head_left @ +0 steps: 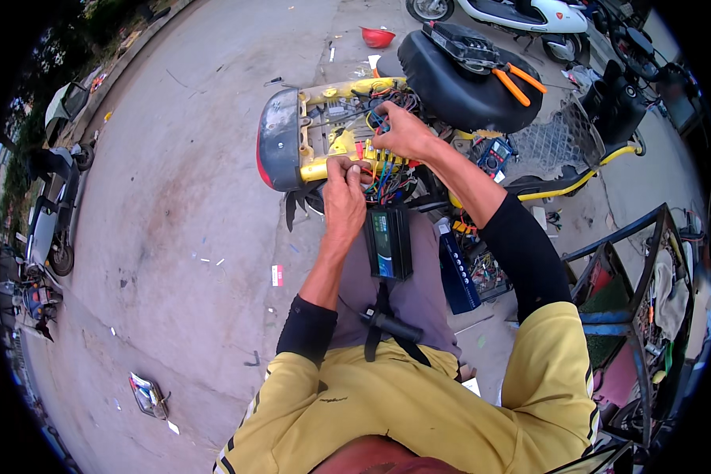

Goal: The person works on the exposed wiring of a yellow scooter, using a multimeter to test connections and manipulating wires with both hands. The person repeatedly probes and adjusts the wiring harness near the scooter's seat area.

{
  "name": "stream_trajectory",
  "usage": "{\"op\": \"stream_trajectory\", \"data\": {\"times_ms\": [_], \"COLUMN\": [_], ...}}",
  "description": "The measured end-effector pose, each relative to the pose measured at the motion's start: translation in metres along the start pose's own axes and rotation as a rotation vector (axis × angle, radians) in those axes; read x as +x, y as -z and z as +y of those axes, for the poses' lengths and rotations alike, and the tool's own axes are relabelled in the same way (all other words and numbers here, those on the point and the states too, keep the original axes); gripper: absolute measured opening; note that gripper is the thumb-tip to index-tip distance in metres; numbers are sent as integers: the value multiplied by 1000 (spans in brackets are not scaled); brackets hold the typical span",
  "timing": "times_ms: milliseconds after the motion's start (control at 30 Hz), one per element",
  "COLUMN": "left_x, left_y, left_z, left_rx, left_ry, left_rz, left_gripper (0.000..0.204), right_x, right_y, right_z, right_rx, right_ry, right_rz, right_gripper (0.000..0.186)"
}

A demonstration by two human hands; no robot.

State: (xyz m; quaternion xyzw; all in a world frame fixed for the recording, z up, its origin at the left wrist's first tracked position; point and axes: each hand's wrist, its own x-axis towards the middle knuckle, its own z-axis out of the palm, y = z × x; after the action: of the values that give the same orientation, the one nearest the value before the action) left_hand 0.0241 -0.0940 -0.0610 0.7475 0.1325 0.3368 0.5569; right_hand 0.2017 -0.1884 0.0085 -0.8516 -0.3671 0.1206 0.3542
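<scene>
A yellow electric scooter [316, 170] stands before me with its rear bay uncovered and a tangle of coloured wires [393, 183] inside. My left hand [345, 197] is closed in a pinch at the near edge of the bay; what it grips is too small to make out. My right hand [405, 133] reaches over the bay, its fingers closed around wires beside yellow connectors. On my lap, below the wiring, lies a black finned controller box [389, 245] with a coloured label. A multimeter [495, 156] rests to the right of the bay.
Orange-handled pliers [517, 84] and a black case [460, 45] lie on the tipped black seat [430, 87]. A blue box [458, 272] and small parts are by my right leg. A metal-framed cart [636, 316] stands right; a red helmet [378, 37] lies beyond.
</scene>
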Motion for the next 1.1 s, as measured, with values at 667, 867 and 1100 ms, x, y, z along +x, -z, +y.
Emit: {"op": "stream_trajectory", "data": {"times_ms": [667, 867, 1100], "left_x": [12, -3, -3], "left_y": [-9, -13, -25], "left_z": [6, 3, 3], "left_rx": [-181, -291, -8], "left_ry": [233, 177, 102], "left_rz": [-5, 58, 132], "left_gripper": [13, 17, 18], "right_x": [-9, -11, -9], "right_y": [6, 7, 7], "right_z": [-2, -5, -4], "right_rx": [-4, -23, -62], "right_ry": [18, 9, 25], "right_rz": [-34, -40, -48], "right_gripper": [77, 74, 72]}}
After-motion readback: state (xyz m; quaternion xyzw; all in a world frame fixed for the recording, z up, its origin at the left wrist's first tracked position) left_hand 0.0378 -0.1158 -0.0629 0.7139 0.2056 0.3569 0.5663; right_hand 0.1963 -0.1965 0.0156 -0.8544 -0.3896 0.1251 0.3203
